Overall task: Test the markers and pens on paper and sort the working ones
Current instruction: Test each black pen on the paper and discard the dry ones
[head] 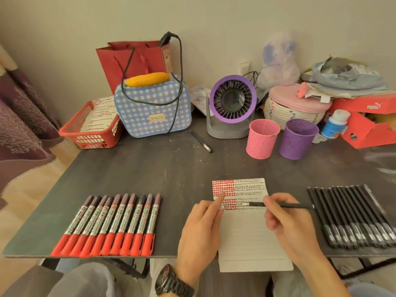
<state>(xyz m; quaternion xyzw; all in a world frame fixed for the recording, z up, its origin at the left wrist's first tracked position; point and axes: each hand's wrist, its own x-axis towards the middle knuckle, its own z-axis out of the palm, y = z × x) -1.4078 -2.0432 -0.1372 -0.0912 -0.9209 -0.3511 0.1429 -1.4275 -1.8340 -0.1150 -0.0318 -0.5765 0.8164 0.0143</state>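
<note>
The right hand grips a black pen with curled fingers. The pen's tip touches the paper on the counter, next to rows of little marks. The left hand presses the paper with one straight finger. A small grey thing peeks out beside it, and it is hard to tell if the hand holds it. This looks like the testing step. Next the pen must draw a line, then probably go in the pink cup or the purple cup
</note>
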